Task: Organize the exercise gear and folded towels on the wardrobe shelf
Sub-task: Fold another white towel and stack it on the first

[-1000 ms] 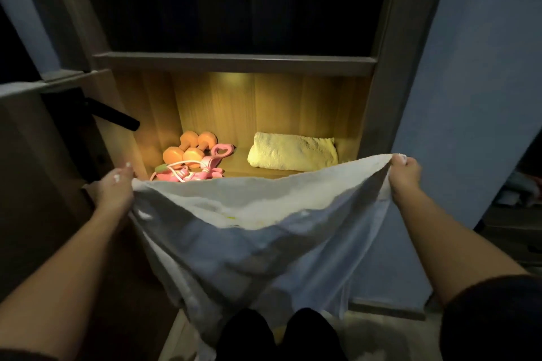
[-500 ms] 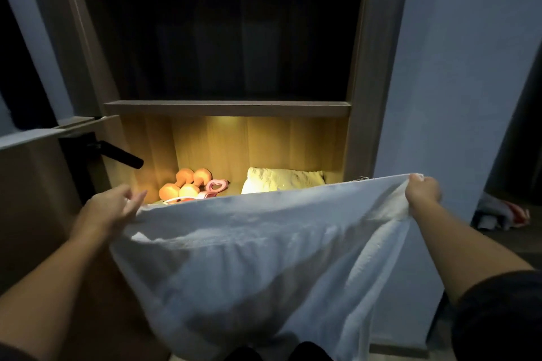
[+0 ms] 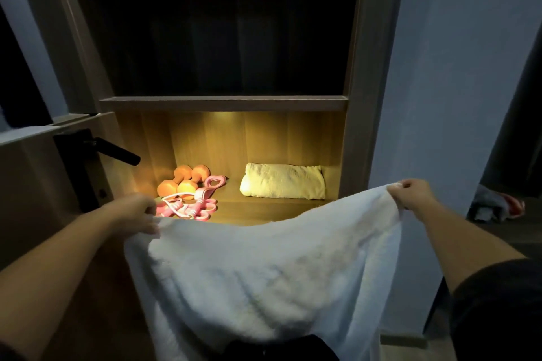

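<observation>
The left hand [image 3: 137, 214] and right hand [image 3: 410, 192] each pinch a top corner of the big soft white towel [image 3: 264, 267], held wide apart before the lit wooden shelf [image 3: 264, 211]. It sags in the middle, so a sloppy fold could flop onto the pink skipping rope [image 3: 190, 205].

The white towel [image 3: 258, 281] fills the lower middle of the frame, and its lower part runs past the bottom edge, so its full length cannot be told. It hides the front lip of the lit shelf [image 3: 249, 211] and the near ends of the pink resistance bands [image 3: 190, 205]. The fingers [image 3: 154, 224] of the left hand [image 3: 135, 212] are partly buried in the cloth. Above the shelf, the upper compartment [image 3: 228, 32] is too dark to read. At the right edge, a crumpled grey and red heap [image 3: 495, 206] is too blurred to identify. Both forearms are cut off by the frame's lower corners.
</observation>
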Demonstrator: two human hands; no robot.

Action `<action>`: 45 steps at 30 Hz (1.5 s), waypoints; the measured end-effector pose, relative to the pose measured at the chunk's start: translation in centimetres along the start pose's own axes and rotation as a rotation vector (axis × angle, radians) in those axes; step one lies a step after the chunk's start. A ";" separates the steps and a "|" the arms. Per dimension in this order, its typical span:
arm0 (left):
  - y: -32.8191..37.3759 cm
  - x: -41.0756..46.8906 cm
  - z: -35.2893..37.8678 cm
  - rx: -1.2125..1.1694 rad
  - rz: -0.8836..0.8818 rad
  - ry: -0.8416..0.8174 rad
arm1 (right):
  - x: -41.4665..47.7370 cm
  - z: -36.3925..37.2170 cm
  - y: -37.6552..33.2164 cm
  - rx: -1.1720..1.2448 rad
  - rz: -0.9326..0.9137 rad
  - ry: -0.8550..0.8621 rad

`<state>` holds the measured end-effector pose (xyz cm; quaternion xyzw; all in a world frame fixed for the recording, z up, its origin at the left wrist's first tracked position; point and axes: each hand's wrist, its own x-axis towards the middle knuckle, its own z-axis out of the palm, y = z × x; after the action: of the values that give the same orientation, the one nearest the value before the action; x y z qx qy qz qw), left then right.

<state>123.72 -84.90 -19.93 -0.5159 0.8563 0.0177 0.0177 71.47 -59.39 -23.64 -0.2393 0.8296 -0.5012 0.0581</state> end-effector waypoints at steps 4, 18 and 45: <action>2.4 0.6 0.1 0.109 -0.125 0.091 | -1.3 1.6 -1.9 -0.468 -0.269 -0.368; -2.4 -0.7 0.5 -0.307 -0.400 0.556 | 0.2 3.4 -1.4 -0.439 -0.167 0.070; 0.1 -3.2 -5.8 -2.126 -0.175 0.965 | -2.5 -1.3 -8.1 1.413 -0.013 -0.159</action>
<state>124.99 -82.33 -13.97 -0.2815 0.2898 0.5260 -0.7484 75.99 -60.30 -16.44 -0.1851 0.2978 -0.9007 0.2567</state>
